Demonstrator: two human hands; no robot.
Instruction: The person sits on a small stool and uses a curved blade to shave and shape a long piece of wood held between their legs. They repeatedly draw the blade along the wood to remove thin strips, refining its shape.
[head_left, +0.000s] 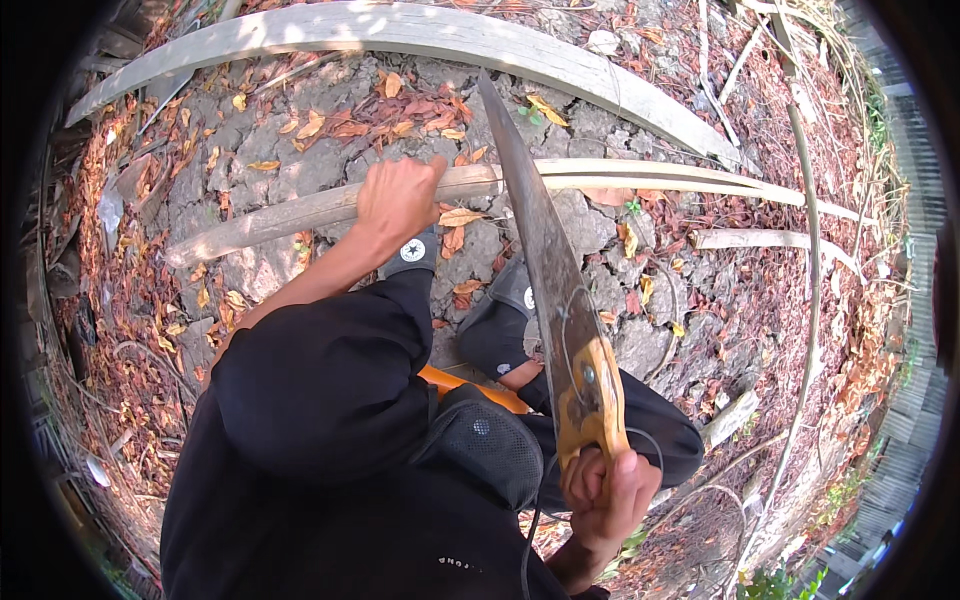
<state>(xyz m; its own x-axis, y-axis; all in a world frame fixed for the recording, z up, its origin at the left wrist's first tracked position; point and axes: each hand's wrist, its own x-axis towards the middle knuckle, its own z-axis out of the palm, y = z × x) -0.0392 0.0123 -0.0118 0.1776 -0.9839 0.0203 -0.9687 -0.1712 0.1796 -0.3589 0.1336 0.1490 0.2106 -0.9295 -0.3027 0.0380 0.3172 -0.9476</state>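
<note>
The right hand grips a wooden-handled handsaw, blade pointing away from it; the left hand clasps a wooden pole, dry leaves beyond it.

One round, wide view looks down from the person's head. The black shirt is very near, and the cracked ground is farther away.

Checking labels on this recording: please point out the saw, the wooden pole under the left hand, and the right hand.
Saw (553, 275), head view: middle of the blade.
Wooden pole (295, 216), head view: round stretch toward the picture's left.
Right hand (610, 492), head view: middle of the fist.
</note>
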